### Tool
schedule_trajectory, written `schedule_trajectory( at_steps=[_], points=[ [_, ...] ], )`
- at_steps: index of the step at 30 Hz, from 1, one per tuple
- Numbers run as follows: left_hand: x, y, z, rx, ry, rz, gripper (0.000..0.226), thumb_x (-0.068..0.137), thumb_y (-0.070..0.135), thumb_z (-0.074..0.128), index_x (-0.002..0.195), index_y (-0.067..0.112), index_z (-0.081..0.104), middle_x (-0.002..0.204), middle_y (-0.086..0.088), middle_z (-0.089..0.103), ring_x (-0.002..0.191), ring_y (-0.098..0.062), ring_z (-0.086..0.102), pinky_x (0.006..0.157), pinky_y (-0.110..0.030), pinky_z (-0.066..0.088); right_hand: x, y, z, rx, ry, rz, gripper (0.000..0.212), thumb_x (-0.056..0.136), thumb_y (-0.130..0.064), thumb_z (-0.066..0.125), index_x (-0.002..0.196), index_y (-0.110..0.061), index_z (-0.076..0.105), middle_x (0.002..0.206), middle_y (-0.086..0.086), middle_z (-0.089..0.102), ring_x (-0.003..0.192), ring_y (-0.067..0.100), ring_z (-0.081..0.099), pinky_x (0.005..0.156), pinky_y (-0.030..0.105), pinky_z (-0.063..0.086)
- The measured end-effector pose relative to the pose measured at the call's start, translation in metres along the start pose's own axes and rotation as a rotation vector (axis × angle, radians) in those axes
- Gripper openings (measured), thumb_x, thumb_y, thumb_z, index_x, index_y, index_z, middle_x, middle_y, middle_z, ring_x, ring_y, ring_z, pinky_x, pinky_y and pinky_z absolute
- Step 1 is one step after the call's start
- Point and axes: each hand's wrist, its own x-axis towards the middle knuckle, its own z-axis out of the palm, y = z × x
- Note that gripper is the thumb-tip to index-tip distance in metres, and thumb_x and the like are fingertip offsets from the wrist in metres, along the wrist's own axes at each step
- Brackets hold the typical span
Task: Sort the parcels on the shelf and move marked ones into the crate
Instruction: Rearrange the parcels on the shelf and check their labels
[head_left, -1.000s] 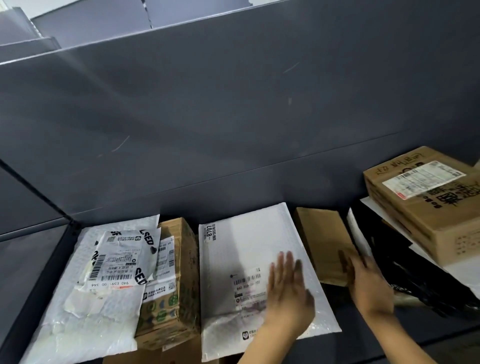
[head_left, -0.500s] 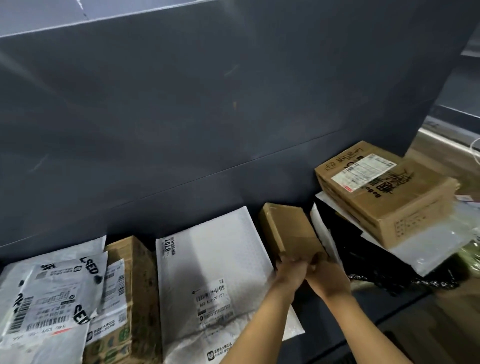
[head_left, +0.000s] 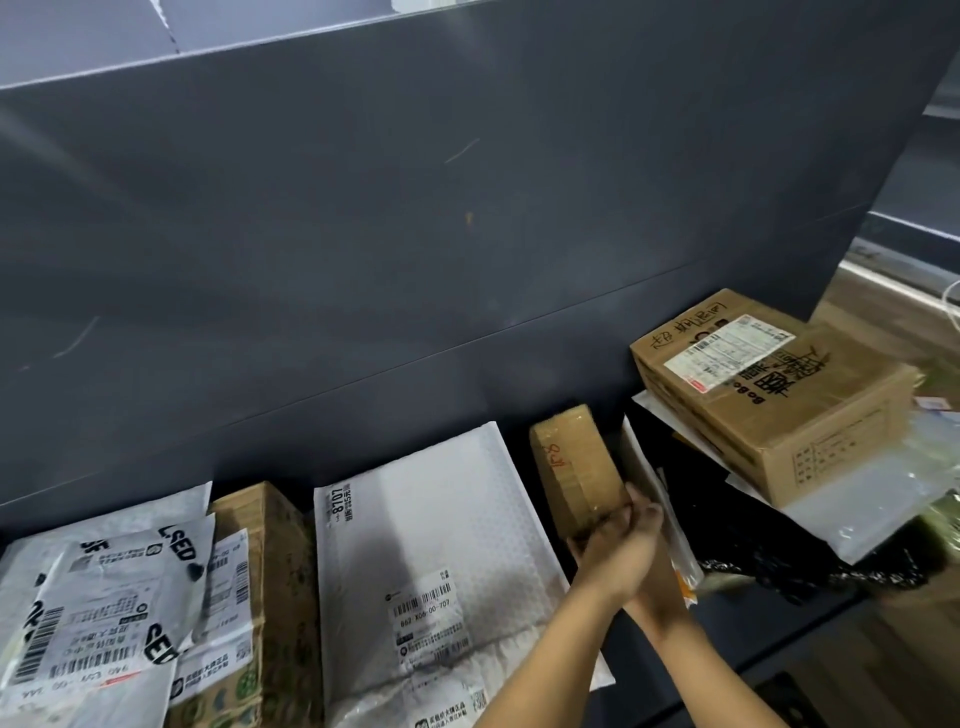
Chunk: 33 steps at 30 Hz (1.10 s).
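The dark shelf (head_left: 779, 639) carries, near its right end, a large cardboard box (head_left: 769, 410). A white padded mailer (head_left: 436, 545) lies mid-shelf, reaching the front edge. Just right of it stands a small brown parcel (head_left: 574, 460), tilted, red marking on top. Both hands meet at its near end: left hand (head_left: 610, 545) and right hand (head_left: 649, 525), fingers (head_left: 636, 501) closed around the parcel.

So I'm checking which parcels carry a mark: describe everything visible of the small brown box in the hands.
The small brown box is plain cardboard under glossy clear tape, with red handwriting on its upper face. It is tipped up, far end raised toward the grey back panel, between the white bubble mailer and a black bag. The left hand and right hand clasp its near end.
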Motion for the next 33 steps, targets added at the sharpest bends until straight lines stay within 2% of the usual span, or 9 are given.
schedule_trajectory(
  at_steps=[4,6,8,14,17,19,22,26,33],
  points=[
    [0.004,-0.007,-0.004,-0.147,0.165,-0.043,0.054,0.089,0.042,0.046,0.139,0.023,0.04,0.151,-0.004,0.033,0.14,-0.024,0.029,0.114,-0.035,0.026,0.002,0.008,0.007,-0.122,0.052,0.003,0.08,0.077,-0.044,0.06,0.138,-0.007,0.024,0.14,0.019,0.038,0.124,0.037,0.044,0.092,0.045,0.049],
    [0.008,-0.014,-0.008,-0.065,0.183,-0.144,0.071,0.088,0.049,0.043,0.15,0.023,0.019,0.157,-0.005,0.017,0.143,-0.026,0.023,0.115,-0.039,0.023,-0.005,-0.005,-0.001,-0.176,0.022,0.104,0.093,0.073,-0.061,0.045,0.145,-0.007,0.021,0.145,0.017,0.027,0.131,0.036,0.035,0.094,0.047,0.044],
    [0.009,-0.017,-0.009,-0.13,0.132,-0.174,0.076,0.081,0.059,0.041,0.147,0.026,0.025,0.15,-0.003,0.037,0.136,-0.024,0.038,0.114,-0.038,0.027,-0.007,-0.008,-0.001,-0.178,0.018,0.16,0.095,0.076,-0.056,0.055,0.147,-0.009,0.013,0.147,0.015,0.02,0.133,0.034,0.033,0.097,0.045,0.042],
    [0.001,-0.011,-0.012,-0.188,0.099,-0.109,0.048,0.09,0.043,0.042,0.137,0.032,0.043,0.136,0.004,0.054,0.127,-0.017,0.047,0.11,-0.032,0.03,0.003,-0.011,0.005,-0.224,0.101,0.235,0.078,0.075,-0.04,0.067,0.133,-0.005,0.027,0.136,0.023,0.03,0.118,0.042,0.047,0.092,0.044,0.045],
    [-0.011,-0.006,-0.02,-0.173,0.109,-0.059,0.017,0.095,0.038,0.041,0.104,0.045,0.055,0.123,0.012,0.058,0.117,-0.011,0.048,0.099,-0.023,0.031,0.007,-0.012,0.004,-0.17,0.116,0.283,0.069,0.077,-0.034,0.066,0.129,-0.002,0.034,0.134,0.025,0.031,0.118,0.045,0.044,0.095,0.045,0.041],
    [-0.021,-0.004,-0.021,-0.177,0.115,-0.003,0.019,0.098,0.033,0.042,0.099,0.043,0.058,0.114,0.016,0.057,0.109,-0.006,0.045,0.083,-0.015,0.033,0.009,-0.015,0.002,-0.101,0.153,0.327,0.061,0.077,-0.024,0.067,0.124,0.003,0.04,0.128,0.03,0.036,0.111,0.049,0.048,0.089,0.049,0.044],
    [-0.023,-0.006,-0.017,-0.09,0.145,0.092,0.041,0.095,0.036,0.045,0.136,0.037,0.047,0.142,0.013,0.043,0.132,-0.007,0.037,0.097,-0.019,0.029,0.01,-0.021,-0.001,0.028,0.207,0.363,0.043,0.078,-0.006,0.065,0.112,0.011,0.047,0.113,0.039,0.045,0.092,0.053,0.056,0.074,0.048,0.048],
    [-0.027,0.005,-0.014,-0.172,0.144,0.259,0.048,0.093,0.024,0.051,0.14,0.029,0.044,0.138,0.019,0.04,0.128,0.004,0.032,0.108,-0.014,0.023,0.014,-0.02,-0.022,0.357,0.26,0.329,0.053,0.082,0.002,0.058,0.131,0.003,0.038,0.127,0.032,0.037,0.107,0.044,0.048,0.085,0.047,0.043],
    [-0.033,-0.002,-0.049,-0.407,0.484,0.327,0.066,0.082,0.033,0.067,0.14,0.031,0.035,0.142,0.009,0.037,0.137,-0.011,0.032,0.114,-0.033,0.03,-0.009,-0.043,-0.055,1.085,0.343,0.368,0.063,0.065,-0.03,0.082,0.109,-0.035,0.037,0.13,0.005,0.038,0.117,0.027,0.051,0.088,0.049,0.053]
  ],
)
